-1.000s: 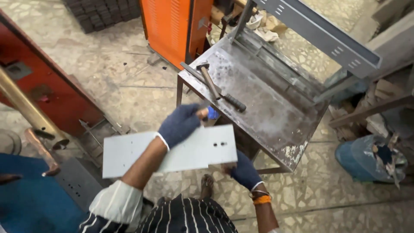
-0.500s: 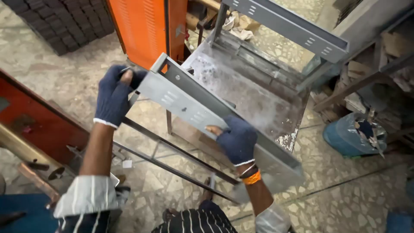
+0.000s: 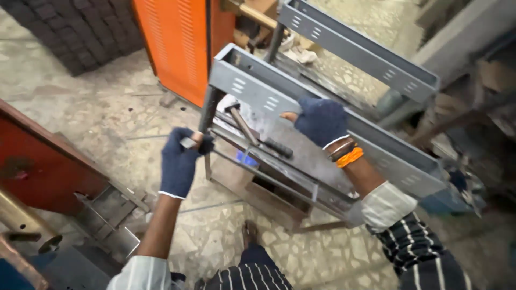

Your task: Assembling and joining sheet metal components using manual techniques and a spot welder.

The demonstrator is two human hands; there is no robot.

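- Two gloved hands hold one long grey slotted metal channel [image 3: 279, 102] above the steel work surface [image 3: 301, 161].
- Left hand [image 3: 180, 164] – grip closed on the channel's lower left corner, beside the surface's edge.
- Hammer [image 3: 252, 134] lies on the surface, between the hands.
- Right hand [image 3: 321, 121] – fingers curled over the channel's side wall, near its middle.
- Second grey channel [image 3: 365, 53] sits behind, upper right; an orange cabinet [image 3: 183, 48] stands behind at left.
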